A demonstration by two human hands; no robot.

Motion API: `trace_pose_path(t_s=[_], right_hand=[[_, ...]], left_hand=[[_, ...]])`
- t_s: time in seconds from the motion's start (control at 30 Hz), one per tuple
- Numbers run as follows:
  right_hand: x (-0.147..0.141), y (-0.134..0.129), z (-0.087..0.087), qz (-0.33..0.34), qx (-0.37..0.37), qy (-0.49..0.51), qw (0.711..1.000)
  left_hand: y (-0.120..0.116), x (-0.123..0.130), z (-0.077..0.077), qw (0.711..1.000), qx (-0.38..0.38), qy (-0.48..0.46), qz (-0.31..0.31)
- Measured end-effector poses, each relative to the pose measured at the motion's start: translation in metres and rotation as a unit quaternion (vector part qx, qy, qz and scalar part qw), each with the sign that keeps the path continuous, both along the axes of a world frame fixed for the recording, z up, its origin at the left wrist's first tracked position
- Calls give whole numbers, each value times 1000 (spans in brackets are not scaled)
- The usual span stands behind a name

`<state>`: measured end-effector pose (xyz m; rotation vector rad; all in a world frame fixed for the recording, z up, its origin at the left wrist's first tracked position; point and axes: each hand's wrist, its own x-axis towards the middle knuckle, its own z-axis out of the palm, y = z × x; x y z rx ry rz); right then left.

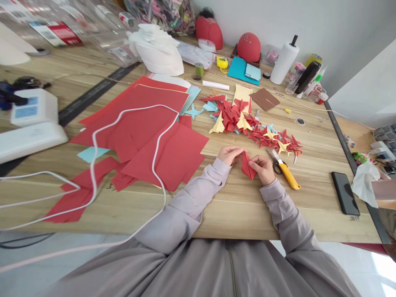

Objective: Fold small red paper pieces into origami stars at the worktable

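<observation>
A small folded piece of red paper [247, 166] is held between both hands above the wooden table, near its front edge. My left hand [231, 154] pinches its upper tip. On the other side, my right hand [261, 168] grips its right edge between thumb and fingers. Just beyond lies a pile of folded red paper shapes [230, 117], mixed with yellow and light blue ones. Large red paper sheets [161, 152] are stacked to the left. Beside my right hand rest a yellow utility knife [289, 175] and black-handled scissors [276, 165].
A white cable [157, 144] loops over the red sheets. A black phone [345, 194] lies at the right. Along the back stand a white bottle [284, 62], a red pincushion [249, 46], a yellow tape measure [222, 62] and a white tissue stack [159, 53].
</observation>
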<state>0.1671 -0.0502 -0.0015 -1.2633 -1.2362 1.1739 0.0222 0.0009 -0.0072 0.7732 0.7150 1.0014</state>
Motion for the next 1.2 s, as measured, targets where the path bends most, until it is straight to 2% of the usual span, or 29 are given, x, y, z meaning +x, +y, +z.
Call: trace_pose_path(t_s=[0.1,0.2,0.3,0.4,0.53,0.7,0.83,1.07,1.2], right_hand=[[-1,0,0,-3,8,-6,1000],[-1,0,-1,-2,22,-14,1000],[0,0,-3,3,29,-24,999],[0,1,-5,4,22,-15,1000],[-1,1,-5,7,8,1,1000],[-2,1,-4,4,9,-2,1000],[-2,1,-5,3,8,-7,1000],[-2,1,-4,-2,14,-17,1000],[-1,1,-6,3,14,-11,1000]], left_hand=[[-2,2,-1,997,49,49,26],[-5,3,-1,983,125,135,4],[-6,3,-2,973,152,172,-2],[-5,3,-4,978,136,156,2],[-4,2,-5,994,71,81,-32],[-5,2,1,999,8,26,-41],[-6,3,3,999,15,22,-36],[-4,5,-4,1000,14,23,-11],[-4,3,-2,994,71,88,9]])
